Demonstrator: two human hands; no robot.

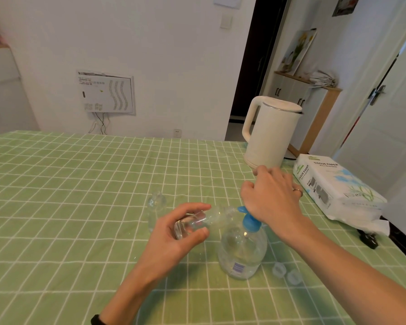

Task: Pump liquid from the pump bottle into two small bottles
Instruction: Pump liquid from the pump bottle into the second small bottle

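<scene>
Fingers [190, 208] first: grips small bottle [198, 220] in left hand [171, 240], presses blue head [250, 223] of pump bottle [243, 252] under loose right hand [272, 198]. Likely light, slick (squashy too); best held mid-body.

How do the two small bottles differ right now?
Pose: the held bottle lies nearly sideways; the standing bottle is upright.
Support: the held bottle is gripped in the left hand; the standing bottle rests on the tablecloth, untouched.
Position: the held bottle's mouth points at the blue nozzle of the pump bottle; the standing bottle sits apart, further left.
Shared: both are small and clear.
</scene>
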